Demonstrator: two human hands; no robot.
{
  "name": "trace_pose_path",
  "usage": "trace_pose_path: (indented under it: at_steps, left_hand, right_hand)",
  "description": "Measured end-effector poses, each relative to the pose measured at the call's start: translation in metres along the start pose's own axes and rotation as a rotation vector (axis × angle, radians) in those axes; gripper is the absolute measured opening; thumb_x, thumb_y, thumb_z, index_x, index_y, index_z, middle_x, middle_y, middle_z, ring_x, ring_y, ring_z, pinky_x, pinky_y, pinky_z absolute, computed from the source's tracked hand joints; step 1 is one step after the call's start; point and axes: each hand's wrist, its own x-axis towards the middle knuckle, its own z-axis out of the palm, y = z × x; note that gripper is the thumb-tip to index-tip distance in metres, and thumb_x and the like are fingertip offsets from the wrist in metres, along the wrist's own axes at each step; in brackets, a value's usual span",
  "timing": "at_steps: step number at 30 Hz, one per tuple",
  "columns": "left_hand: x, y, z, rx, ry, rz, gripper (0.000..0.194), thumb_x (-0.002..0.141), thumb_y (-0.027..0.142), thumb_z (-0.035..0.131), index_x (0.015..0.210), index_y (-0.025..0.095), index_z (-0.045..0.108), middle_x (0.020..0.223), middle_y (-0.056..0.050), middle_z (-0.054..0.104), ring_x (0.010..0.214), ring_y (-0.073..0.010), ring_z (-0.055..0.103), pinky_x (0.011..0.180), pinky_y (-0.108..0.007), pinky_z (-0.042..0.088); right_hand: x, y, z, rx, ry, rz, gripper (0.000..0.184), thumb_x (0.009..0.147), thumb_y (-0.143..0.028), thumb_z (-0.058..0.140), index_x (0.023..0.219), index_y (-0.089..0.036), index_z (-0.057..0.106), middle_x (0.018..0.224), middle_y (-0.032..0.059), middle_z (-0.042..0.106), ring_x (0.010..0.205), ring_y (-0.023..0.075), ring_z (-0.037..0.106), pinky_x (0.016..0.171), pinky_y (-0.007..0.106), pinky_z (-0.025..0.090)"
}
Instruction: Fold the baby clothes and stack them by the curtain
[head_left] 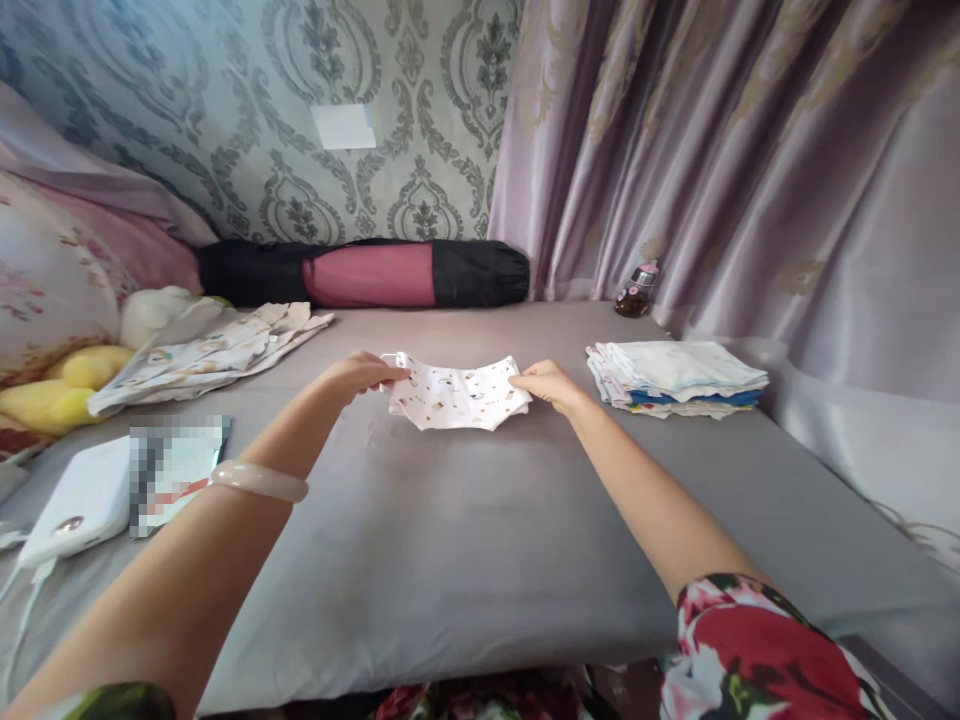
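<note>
A small white cloth garment (459, 395) with a scattered brown and dark print stretches between my two hands, over the middle of the grey sheet (420, 540). My left hand (367, 376) pinches its upper left corner, where a thin white loop sticks out. At the upper right corner, my right hand (547, 384) grips the cloth between thumb and fingers. The cloth sags slightly in the middle, and its lower edge is scalloped. Whether that edge touches the sheet I cannot tell.
A stack of folded cloths (679, 375) lies at right, with a small bottle (637, 290) behind it. At left are a loose printed cloth (217, 345), a yellow plush toy (67, 385), a white power bank (82, 500) with cables and a blurred flat item (184, 470). A black-and-pink roll (367, 273) lines the wall.
</note>
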Motion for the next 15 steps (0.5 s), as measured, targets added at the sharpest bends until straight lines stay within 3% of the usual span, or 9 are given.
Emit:
trace_pose_path:
  at_steps: [3, 6, 15]
  left_hand:
    - [0.0, 0.024, 0.009, -0.002, -0.038, -0.015, 0.037, 0.058, 0.051, 0.079, 0.051, 0.019, 0.063, 0.048, 0.001, 0.045, 0.05, -0.011, 0.039, 0.05, -0.026, 0.026]
    - [0.003, 0.05, 0.029, -0.093, -0.072, 0.03, 0.034, 0.06, 0.048, 0.078, 0.054, 0.017, 0.065, 0.052, 0.0, 0.051, 0.051, -0.0104, 0.04, 0.051, -0.026, 0.027]
    - [-0.002, 0.155, 0.122, -0.53, -0.268, 0.097, 0.028, 0.053, 0.029, 0.084, 0.061, 0.014, 0.062, 0.06, 0.0, 0.062, 0.049, -0.0059, 0.045, 0.046, -0.022, 0.026]
  right_hand:
    - [0.001, 0.003, -0.029, 0.032, 0.062, -0.018, 0.018, 0.068, -0.026, 0.067, 0.055, -0.015, 0.061, 0.045, -0.007, 0.045, 0.049, 0.0077, 0.041, 0.048, 0.02, 0.028]
    - [0.0, 0.013, -0.065, 0.044, 0.134, -0.011, 0.016, 0.069, -0.028, 0.069, 0.061, -0.014, 0.066, 0.047, -0.0053, 0.05, 0.051, 0.0084, 0.045, 0.049, 0.019, 0.031]
    - [-0.018, 0.053, -0.189, 0.0, 0.424, 0.169, 0.011, 0.068, -0.022, 0.072, 0.067, -0.012, 0.067, 0.056, -0.002, 0.058, 0.057, 0.0096, 0.052, 0.051, 0.019, 0.038]
